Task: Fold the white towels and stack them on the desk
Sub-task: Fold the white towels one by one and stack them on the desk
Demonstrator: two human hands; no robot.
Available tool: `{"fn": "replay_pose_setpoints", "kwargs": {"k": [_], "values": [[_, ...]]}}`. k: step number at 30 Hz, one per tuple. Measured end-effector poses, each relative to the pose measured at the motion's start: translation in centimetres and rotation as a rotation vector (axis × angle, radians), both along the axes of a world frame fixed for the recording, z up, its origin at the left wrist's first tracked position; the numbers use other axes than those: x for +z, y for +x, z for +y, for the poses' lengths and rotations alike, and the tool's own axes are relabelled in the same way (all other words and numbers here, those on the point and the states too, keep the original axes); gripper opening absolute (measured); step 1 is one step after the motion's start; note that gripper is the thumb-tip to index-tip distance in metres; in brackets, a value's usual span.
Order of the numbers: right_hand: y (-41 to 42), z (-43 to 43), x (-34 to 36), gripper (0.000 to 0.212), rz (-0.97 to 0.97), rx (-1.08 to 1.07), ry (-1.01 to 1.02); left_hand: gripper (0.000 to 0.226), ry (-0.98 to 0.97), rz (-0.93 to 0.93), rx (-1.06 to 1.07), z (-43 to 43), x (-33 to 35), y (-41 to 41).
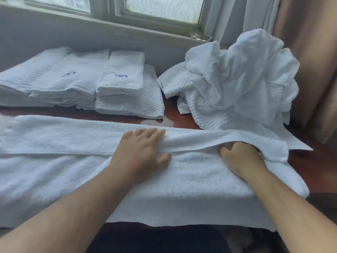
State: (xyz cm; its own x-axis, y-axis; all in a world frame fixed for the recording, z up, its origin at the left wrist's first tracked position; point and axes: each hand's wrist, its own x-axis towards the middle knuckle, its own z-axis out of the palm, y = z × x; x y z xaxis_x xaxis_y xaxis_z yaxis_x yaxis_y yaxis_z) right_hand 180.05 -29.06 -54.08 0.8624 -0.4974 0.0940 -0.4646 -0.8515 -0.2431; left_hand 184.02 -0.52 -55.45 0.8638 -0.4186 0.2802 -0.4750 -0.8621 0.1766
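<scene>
Big towel point(182, 179) spread along near edge of table point(171, 110), front part hanging off that edge, far long side folded in toward middle. Flat on fold seam mid-towel: left hand point(140, 150), fingers straight, pressing. Curled under folded flap near right end: right hand point(240, 157), gripping it. Risks: seam skewing with flap held at one end only; overhang dragging whole towel off near edge if pressure released. Farther, back right corner: heap of unfolded towels point(242, 84), lowest cloth touching towel's right end, likely to snag or get pulled in. Back left: folded stacks point(54, 84), apart from towel, probably safe.
</scene>
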Motion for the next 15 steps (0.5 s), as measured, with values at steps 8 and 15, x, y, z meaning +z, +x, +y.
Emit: {"fn": "replay_pose_setpoints", "kwargs": {"k": [8,15], "values": [[-0.2,0.1,0.0,0.071,0.257,-0.098,-0.106,0.079,0.023,0.044,0.021,2.2,0.2,1.7],[1.8,3.7,-0.9,0.087,0.225,-0.047,-0.124,0.082,0.040,0.047,0.093,5.2,0.2,1.9]]}}
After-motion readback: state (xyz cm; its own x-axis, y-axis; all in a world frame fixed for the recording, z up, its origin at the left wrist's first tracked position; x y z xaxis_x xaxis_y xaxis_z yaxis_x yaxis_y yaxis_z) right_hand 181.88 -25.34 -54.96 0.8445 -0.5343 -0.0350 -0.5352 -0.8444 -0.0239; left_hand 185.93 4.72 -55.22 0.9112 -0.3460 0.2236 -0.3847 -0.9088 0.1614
